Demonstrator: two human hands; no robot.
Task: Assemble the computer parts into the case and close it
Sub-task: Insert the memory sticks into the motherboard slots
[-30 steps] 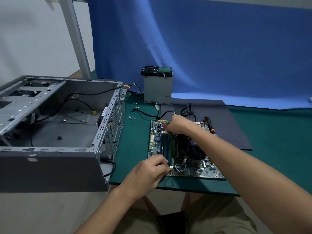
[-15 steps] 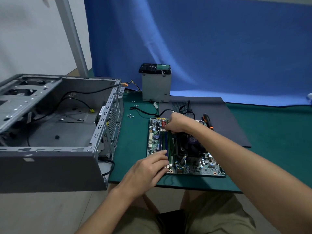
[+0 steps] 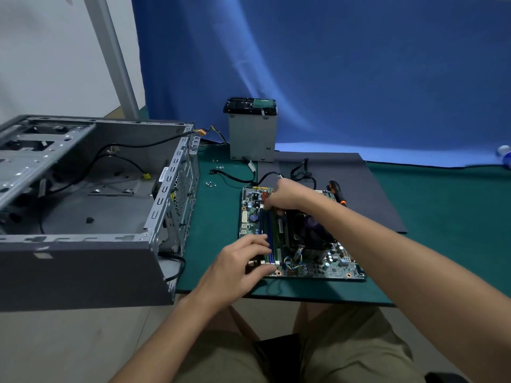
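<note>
- The motherboard (image 3: 331, 268) lies flat on the desk (image 3: 442, 217) under both hands; it is not yet in the case.
- The left hand (image 3: 243, 264) rests on the near end of the memory slots (image 3: 268, 239). Its fingers lie fairly straight across them and its thumb runs along the board's near edge.
- The right hand (image 3: 284, 196) sits at the far end of the same slots, knuckles up and fingers bent down. Its fingertips are hidden, so I cannot tell whether it pinches or only presses.
- The hands are apart, one at each end of the slots, which looks to me like seating a memory stick.
- The next move probably calls for even downward pressure at both ends until the latches close.
- After that, the board must go into the open computer case (image 3: 96, 203), which stands left of the left hand.
- A drive cage (image 3: 253, 136) stands beyond the right hand.
- A screwdriver (image 3: 336, 190) lies just right of the right hand, on the dark side panel (image 3: 367, 194).
- Loose screws (image 3: 210, 184) lie left of the right hand.
</note>
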